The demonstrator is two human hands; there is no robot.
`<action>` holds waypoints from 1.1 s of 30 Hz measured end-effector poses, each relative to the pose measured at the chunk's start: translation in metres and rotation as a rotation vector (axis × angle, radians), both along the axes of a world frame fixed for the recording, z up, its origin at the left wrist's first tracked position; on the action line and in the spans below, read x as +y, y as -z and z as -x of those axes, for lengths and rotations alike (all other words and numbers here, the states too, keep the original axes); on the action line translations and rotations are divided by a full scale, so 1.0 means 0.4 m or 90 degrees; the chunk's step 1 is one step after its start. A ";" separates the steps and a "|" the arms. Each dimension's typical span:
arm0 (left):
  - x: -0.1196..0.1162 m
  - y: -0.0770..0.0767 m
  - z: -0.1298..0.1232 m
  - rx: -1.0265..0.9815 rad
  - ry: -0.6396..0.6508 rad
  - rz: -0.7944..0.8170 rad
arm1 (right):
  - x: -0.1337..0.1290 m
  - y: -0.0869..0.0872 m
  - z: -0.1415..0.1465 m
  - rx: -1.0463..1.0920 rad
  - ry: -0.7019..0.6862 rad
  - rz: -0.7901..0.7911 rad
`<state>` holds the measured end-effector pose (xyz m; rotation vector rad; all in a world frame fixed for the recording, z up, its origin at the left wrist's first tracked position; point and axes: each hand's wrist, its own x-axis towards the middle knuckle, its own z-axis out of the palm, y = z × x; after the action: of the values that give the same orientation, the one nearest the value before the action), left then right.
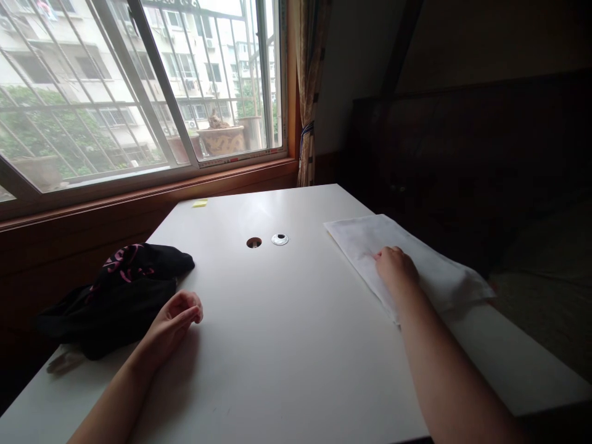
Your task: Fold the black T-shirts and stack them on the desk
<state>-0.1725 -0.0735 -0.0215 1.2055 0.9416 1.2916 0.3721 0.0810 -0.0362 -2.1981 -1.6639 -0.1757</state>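
Observation:
On the right side of the table lies a flat white cloth or bag [356, 237], and my right hand [396, 268] rests on it. The fingers of that hand are curled closed on its surface; whether they pinch any of it cannot be made out. My left hand [178, 314] is at the left, just beside a crumpled black cloth [134, 296] with pink markings. Its fingers curl in loosely and press together, and what they hold, if anything, is hidden.
The white table [287, 327] has a round hole [254, 243] with a round silvery cover [280, 239] beside it. A yellow sticker [200, 203] is near the far left corner. Behind stand a barred window [185, 105] and a tied curtain [309, 92].

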 end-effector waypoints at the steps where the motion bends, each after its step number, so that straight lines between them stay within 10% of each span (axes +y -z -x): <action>1: 0.000 0.000 0.000 0.003 -0.002 0.001 | -0.001 0.006 -0.001 -0.005 -0.005 -0.004; 33: -0.005 -0.010 -0.006 0.063 -0.047 0.060 | 0.013 0.022 0.003 0.010 0.004 -0.123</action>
<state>-0.1699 -0.0754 -0.0174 1.1785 1.1155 1.2399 0.3709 0.0863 -0.0451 -2.0561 -1.5627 -0.3073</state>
